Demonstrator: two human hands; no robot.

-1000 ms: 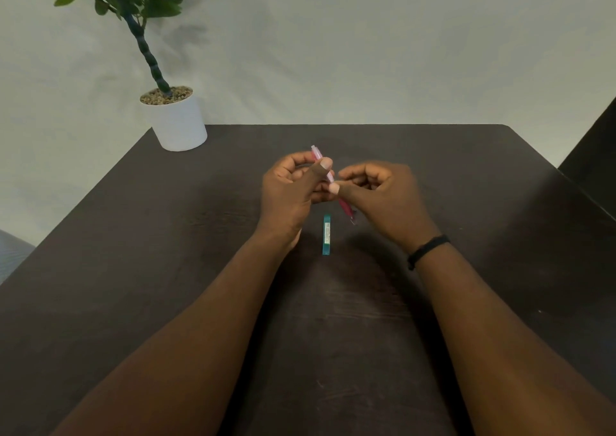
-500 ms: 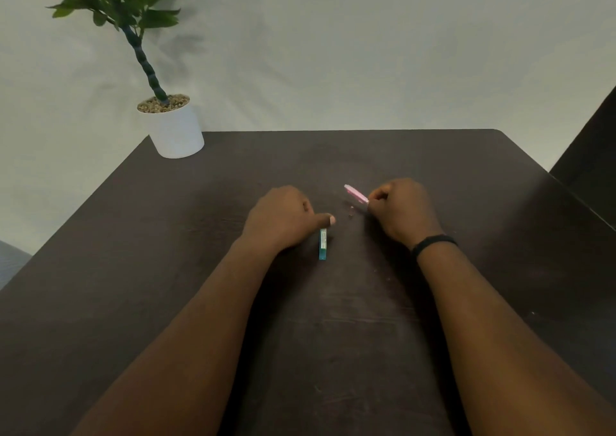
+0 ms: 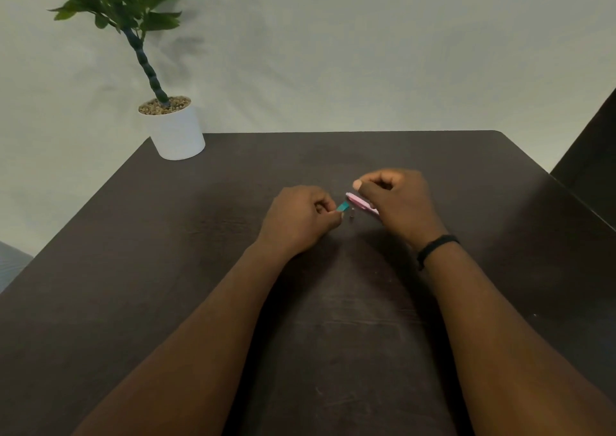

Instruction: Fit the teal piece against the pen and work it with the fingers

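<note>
left hand (image 3: 301,217): fingers curled, pinching teal case (image 3: 343,206) just above tabletop (image 3: 166,269) | right hand (image 3: 396,199): curled over pink pen (image 3: 358,201), grip unclear | small cap (image 3: 351,216) lies between them

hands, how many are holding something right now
2. The left hand pinches a small teal case; the right hand is over a pink pen, its fingers curled; whether they grip it is hidden.
</note>
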